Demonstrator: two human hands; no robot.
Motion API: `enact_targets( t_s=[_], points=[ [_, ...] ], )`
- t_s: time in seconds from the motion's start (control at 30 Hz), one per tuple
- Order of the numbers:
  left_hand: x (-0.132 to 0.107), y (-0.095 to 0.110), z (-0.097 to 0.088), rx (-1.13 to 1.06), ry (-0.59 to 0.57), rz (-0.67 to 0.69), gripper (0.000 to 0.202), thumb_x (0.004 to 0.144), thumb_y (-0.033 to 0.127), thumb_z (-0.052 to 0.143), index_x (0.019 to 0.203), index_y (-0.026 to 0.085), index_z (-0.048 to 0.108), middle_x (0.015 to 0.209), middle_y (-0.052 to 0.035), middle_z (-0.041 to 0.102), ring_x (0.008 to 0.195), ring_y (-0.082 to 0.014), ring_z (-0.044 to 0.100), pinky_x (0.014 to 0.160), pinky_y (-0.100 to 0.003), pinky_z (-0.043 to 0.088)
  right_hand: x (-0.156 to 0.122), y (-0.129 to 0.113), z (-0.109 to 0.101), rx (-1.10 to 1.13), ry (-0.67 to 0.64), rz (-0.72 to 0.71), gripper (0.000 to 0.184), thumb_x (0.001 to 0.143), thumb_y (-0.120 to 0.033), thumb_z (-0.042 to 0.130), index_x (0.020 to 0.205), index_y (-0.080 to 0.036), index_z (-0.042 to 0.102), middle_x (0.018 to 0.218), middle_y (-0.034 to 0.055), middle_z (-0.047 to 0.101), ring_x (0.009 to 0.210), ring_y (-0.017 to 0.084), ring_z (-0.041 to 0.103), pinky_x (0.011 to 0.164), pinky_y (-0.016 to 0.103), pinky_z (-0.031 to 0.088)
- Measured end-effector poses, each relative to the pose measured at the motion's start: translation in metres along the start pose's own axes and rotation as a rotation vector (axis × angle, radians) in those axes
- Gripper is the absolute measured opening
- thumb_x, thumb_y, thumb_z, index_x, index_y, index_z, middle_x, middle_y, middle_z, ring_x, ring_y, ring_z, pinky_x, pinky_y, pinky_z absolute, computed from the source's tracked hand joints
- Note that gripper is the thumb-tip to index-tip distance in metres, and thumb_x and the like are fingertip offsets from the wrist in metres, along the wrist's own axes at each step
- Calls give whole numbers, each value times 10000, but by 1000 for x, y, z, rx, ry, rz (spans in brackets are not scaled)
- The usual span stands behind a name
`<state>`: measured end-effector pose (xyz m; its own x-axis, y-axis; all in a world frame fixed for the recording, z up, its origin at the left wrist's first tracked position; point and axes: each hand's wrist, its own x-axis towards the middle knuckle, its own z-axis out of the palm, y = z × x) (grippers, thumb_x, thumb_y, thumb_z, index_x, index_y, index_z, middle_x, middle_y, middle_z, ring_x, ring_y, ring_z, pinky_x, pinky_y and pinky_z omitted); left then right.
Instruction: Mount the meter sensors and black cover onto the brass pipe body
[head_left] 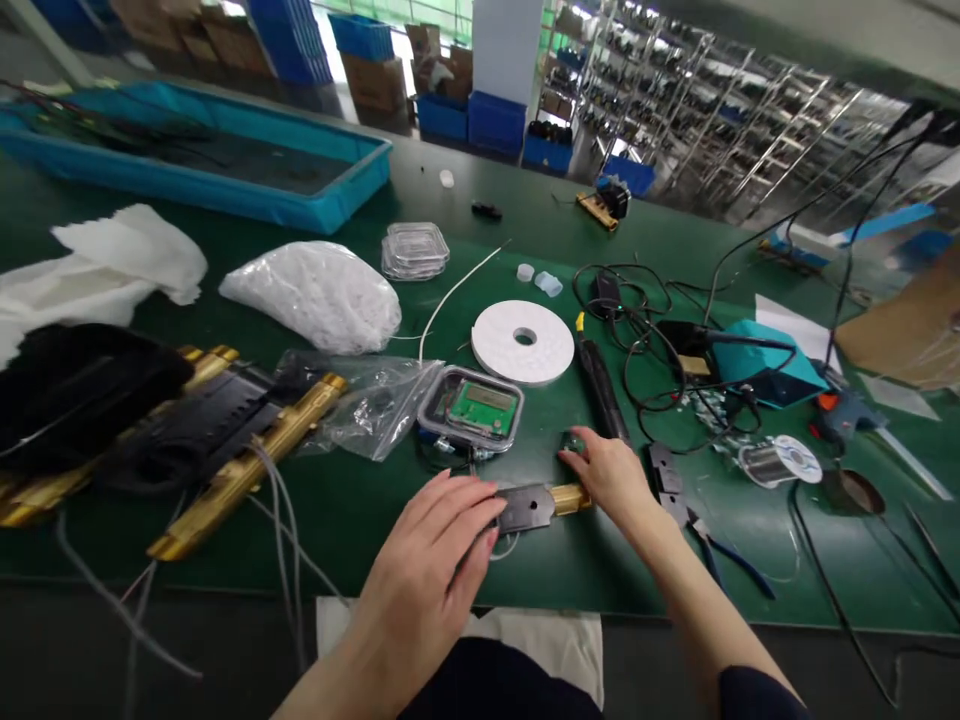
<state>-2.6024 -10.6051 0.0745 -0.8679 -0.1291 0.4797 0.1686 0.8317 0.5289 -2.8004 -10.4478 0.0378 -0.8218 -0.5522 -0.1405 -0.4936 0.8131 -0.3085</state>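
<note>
My left hand (pixel 435 555) is closed round one end of a flat black plate (pixel 525 508) with a small hole in it. A short gold-coloured metal bar (pixel 570 499) extends from the plate's right end. My right hand (pixel 616 478) lies by the tip of that bar, its thumb and fingers closed at a small dark green piece (pixel 571 442), which they partly hide. Just beyond both hands is a clear plastic case (pixel 470 412) with a green circuit board (pixel 484 408) and small display inside. A thin pale wire loop (pixel 506 548) shows below the plate.
Larger gold rails with black parts (pixel 247 465) lie at left, cables hanging off the table edge. Beyond are a plastic bag (pixel 322 295), a white tape roll (pixel 499 345) and a blue tray (pixel 330 208). Pliers (pixel 724 555), a solder reel (pixel 780 462) and a glue gun (pixel 844 415) lie right.
</note>
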Motion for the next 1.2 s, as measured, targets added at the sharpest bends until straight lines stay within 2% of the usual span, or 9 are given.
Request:
enact_targets(
  t_s=[0.13, 0.23, 0.3, 0.47, 0.6, 0.77, 0.97, 1.1, 1.2],
  points=[
    [-2, -3, -9, -38, 21, -43, 241, 947, 98, 461, 1149, 186, 558, 1172, -18, 561, 1129, -144, 486, 1073, -312, 317, -32, -3, -16, 183, 71, -295, 308, 907, -334, 472, 1154, -204, 600, 947, 78, 695, 809, 186, 650, 744, 316, 500],
    [-2, -5, -14, -51, -55, -41, 222, 950, 142, 479, 1146, 193, 569, 1174, -13, 563, 1141, -145, 476, 1058, -298, 326, -52, -8, -19, 335, -18, -571, 291, 899, -328, 506, 1154, -222, 597, 1129, 63, 647, 1002, 161, 618, 888, 289, 498],
    [-1, -5, -12, -29, -122, 9, 213, 953, 149, 471, 1136, 181, 577, 1167, -19, 578, 1133, -152, 484, 1081, -329, 294, -57, -11, -15, 336, -50, -643, 349, 876, -327, 550, 1200, -199, 569, 1219, 84, 613, 1106, 182, 583, 980, 322, 470],
    [6, -1, 1, 106, -255, 52, 207, 940, 124, 487, 1123, 146, 581, 1124, -41, 613, 1094, -180, 516, 1118, -418, 208, -55, -15, -6, 296, -66, -659, 376, 844, -302, 597, 1195, -170, 572, 1221, 117, 619, 1071, 216, 614, 951, 373, 500],
    [11, 0, 9, 231, -359, 42, 249, 904, 209, 602, 1136, 120, 580, 1067, -75, 627, 1048, -218, 543, 1121, -475, 173, -54, -18, -8, 320, -92, -631, 345, 819, -259, 628, 1154, -183, 594, 1161, 101, 649, 1024, 210, 630, 921, 368, 503],
    [18, 1, 15, 279, -449, 23, 326, 891, 259, 630, 1171, 110, 558, 1072, -92, 628, 1042, -237, 555, 1110, -488, 188, -55, -19, -13, 325, -144, -551, 343, 825, -230, 603, 1159, -158, 565, 1041, 99, 682, 907, 197, 641, 835, 367, 512],
    [25, -3, 17, 271, -517, 2, 273, 926, 275, 572, 1150, 120, 557, 1065, -97, 630, 1039, -237, 564, 1083, -488, 233, -49, -15, -12, 371, -184, -610, 368, 857, -233, 555, 1216, -156, 537, 1114, 114, 652, 957, 185, 623, 875, 352, 502],
    [25, -7, 15, 227, -501, 3, 288, 908, 258, 601, 1158, 124, 552, 1085, -94, 623, 1052, -241, 556, 1083, -502, 240, -44, -13, -12, 399, -220, -595, 371, 846, -274, 583, 1199, -163, 559, 1111, 101, 653, 884, 167, 633, 846, 336, 518],
    [14, -12, 7, 67, -293, -30, 248, 934, 228, 547, 1164, 136, 543, 1148, -83, 595, 1089, -220, 530, 1054, -434, 324, -43, -13, -13, 410, -231, -603, 371, 856, -293, 574, 1205, -167, 557, 1123, 98, 647, 934, 175, 622, 865, 342, 511]
  ],
)
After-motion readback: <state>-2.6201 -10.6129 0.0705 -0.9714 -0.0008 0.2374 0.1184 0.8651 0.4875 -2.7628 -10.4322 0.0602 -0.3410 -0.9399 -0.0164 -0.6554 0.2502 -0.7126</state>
